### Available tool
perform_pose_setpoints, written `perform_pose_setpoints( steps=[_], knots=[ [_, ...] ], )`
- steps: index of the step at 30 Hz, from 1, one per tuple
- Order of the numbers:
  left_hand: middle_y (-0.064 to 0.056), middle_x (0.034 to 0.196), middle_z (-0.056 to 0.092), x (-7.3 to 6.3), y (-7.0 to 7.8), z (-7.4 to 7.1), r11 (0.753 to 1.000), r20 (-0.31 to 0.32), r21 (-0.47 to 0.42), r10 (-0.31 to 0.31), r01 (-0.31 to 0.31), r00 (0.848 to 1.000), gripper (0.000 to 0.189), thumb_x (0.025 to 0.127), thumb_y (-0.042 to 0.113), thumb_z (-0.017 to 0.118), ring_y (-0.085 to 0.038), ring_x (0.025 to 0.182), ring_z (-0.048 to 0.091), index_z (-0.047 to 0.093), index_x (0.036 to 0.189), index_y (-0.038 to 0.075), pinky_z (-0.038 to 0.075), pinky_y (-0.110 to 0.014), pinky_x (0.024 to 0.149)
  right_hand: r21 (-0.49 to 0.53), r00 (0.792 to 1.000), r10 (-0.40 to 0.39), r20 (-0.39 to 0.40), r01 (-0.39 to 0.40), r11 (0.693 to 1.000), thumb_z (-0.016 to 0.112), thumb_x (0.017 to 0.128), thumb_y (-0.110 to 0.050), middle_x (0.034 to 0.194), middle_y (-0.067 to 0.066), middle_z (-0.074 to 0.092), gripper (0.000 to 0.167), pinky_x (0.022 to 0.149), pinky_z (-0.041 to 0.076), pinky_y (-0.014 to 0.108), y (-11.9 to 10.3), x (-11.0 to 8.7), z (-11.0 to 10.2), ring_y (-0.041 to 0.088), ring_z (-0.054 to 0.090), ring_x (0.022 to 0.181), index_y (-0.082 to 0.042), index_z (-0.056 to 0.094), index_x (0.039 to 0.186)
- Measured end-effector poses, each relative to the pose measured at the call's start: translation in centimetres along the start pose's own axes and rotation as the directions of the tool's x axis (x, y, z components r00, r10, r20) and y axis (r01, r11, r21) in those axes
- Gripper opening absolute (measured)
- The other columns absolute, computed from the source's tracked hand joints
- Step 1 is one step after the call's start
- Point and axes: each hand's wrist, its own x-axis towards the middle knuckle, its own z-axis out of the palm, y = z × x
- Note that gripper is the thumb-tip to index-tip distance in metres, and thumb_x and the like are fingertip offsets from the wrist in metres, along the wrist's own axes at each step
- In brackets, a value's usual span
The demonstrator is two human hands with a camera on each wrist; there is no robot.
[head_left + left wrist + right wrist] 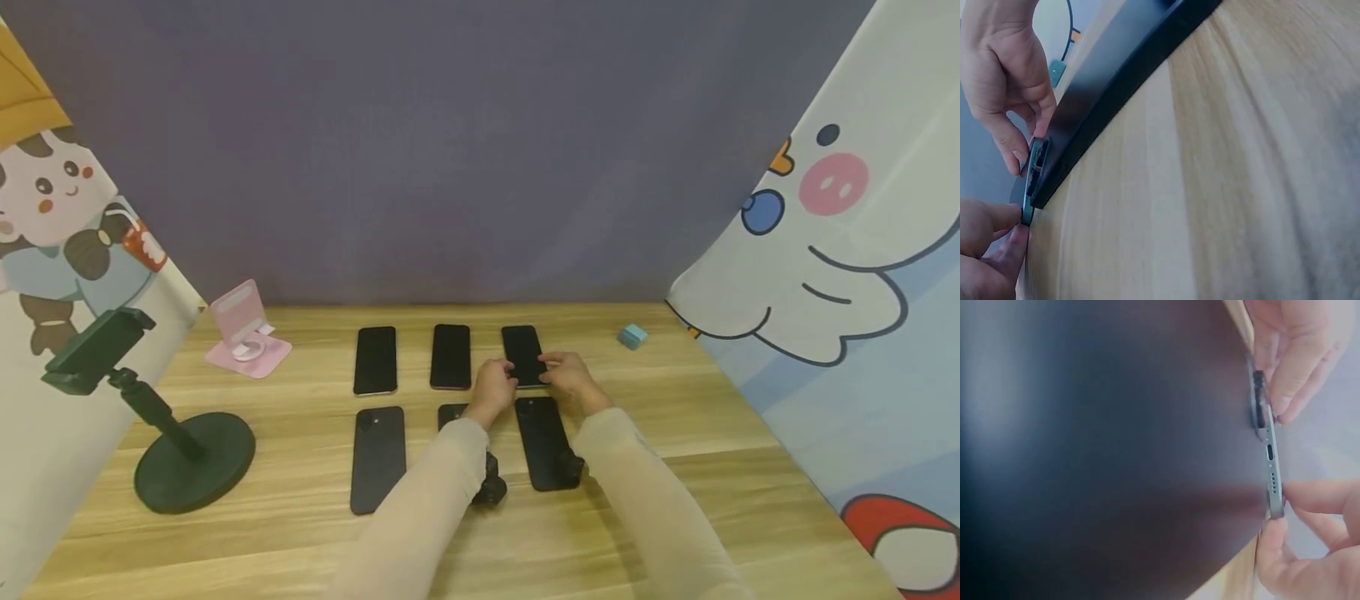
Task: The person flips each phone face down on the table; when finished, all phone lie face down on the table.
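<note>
While left hand (493, 390) and right hand (574, 378) pinch opposite edges of black-screened smartphone (524, 350) at twelve o'clock, far row: best keep both pinches light, matched, edges only. Near-row smartphone (543, 437) lies close at six o'clock; avoid bumping it.

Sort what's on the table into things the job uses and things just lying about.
Likely in the job:
gripped phone
other two back-row phones
three front-row phones

Apparently just lying about:
dark stand
pink stand
small blue block
</note>
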Motion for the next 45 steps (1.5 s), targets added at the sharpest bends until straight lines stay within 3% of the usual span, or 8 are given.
perform_pose_setpoints(
  steps=[7,10,14,24,27,33,40,45],
  knots=[
    [-0.015,0.096,0.066,-0.1,-0.2,0.3,1.000,-0.023,0.011,0.028,-0.028,0.999,0.018,0.086,-0.001,0.069,-0.030,0.097,0.062,0.069,0.104,-0.004,0.051,-0.036,0.085,0.029,0.999,-0.024,0.021,0.024,0.999,0.059,0.085,0.009,0.136,0.031,0.048,0.046,0.088,0.051,0.031,0.2,-0.3,-0.5,0.039,0.051,0.122,0.010,0.054,0.131],
    [-0.015,0.098,0.066,-0.1,-0.2,0.4,1.000,-0.022,0.008,0.025,-0.025,0.999,0.017,0.086,0.000,0.070,-0.031,0.100,0.062,0.070,0.103,-0.004,0.050,-0.035,0.088,0.067,1.000,-0.007,0.017,0.006,0.998,0.057,0.087,0.009,0.134,0.032,0.049,0.046,0.064,0.050,0.021,0.0,-0.5,-0.7,0.023,0.065,0.087,0.008,0.054,0.132],
    [-0.015,0.097,0.065,0.0,-0.3,0.5,1.000,-0.027,0.002,0.028,-0.028,0.999,0.017,0.086,0.000,0.070,-0.031,0.099,0.061,0.070,0.103,-0.004,0.050,-0.036,0.087,0.152,1.000,0.019,0.018,-0.022,0.988,0.054,0.090,0.008,0.131,0.031,0.052,0.046,0.048,0.037,0.018,-0.4,-0.6,-0.9,0.007,0.045,0.051,0.005,0.053,0.135],
    [-0.016,0.106,0.065,0.1,0.2,0.3,0.999,-0.025,-0.004,0.050,-0.050,0.998,0.023,0.090,0.008,0.069,-0.031,0.104,0.060,0.069,0.112,0.000,0.048,-0.036,0.091,0.374,0.997,0.051,0.058,-0.069,0.925,0.053,0.093,0.005,0.134,0.029,0.050,0.048,0.066,0.051,0.018,-1.1,-0.8,-1.2,0.003,0.054,0.063,0.005,0.046,0.141],
    [-0.015,0.104,0.066,0.1,0.6,0.3,0.998,-0.043,-0.030,0.053,-0.054,0.998,0.024,0.090,0.010,0.069,-0.030,0.102,0.061,0.070,0.113,0.001,0.049,-0.036,0.089,0.413,0.996,0.043,0.076,-0.071,0.908,0.052,0.095,0.004,0.129,0.028,0.051,0.049,0.085,0.052,0.027,-1.3,-0.9,-1.2,0.008,0.060,0.084,0.007,0.042,0.142],
    [-0.014,0.100,0.068,0.1,1.3,0.3,0.987,-0.057,-0.151,0.051,-0.059,0.997,0.027,0.091,0.009,0.068,-0.026,0.093,0.065,0.068,0.117,0.002,0.052,-0.033,0.080,0.462,0.994,0.009,0.113,-0.061,0.885,0.050,0.097,0.003,0.121,0.023,0.058,0.048,0.087,0.052,0.032,-1.4,-1.0,-1.4,0.010,0.063,0.082,0.009,0.039,0.143],
    [-0.014,0.105,0.069,0.1,1.4,0.3,0.942,-0.065,-0.334,-0.012,-0.010,0.998,0.027,0.094,0.010,0.065,-0.026,0.097,0.065,0.068,0.120,0.004,0.054,-0.032,0.079,0.506,0.989,-0.040,0.144,-0.039,0.862,0.048,0.098,0.005,0.109,0.016,0.063,0.047,0.088,0.052,0.030,-1.5,-1.0,-1.4,0.010,0.065,0.084,0.010,0.037,0.144],
    [-0.015,0.106,0.067,0.2,1.4,0.6,0.850,-0.036,-0.522,-0.099,0.066,0.994,0.029,0.094,0.007,0.064,-0.020,0.081,0.065,0.067,0.123,0.004,0.055,-0.028,0.067,0.517,0.986,-0.067,0.155,-0.023,0.856,0.051,0.098,0.006,0.110,0.017,0.061,0.048,0.084,0.053,0.027,-1.5,-1.0,-1.2,0.010,0.064,0.082,0.011,0.036,0.143]
  ],
)
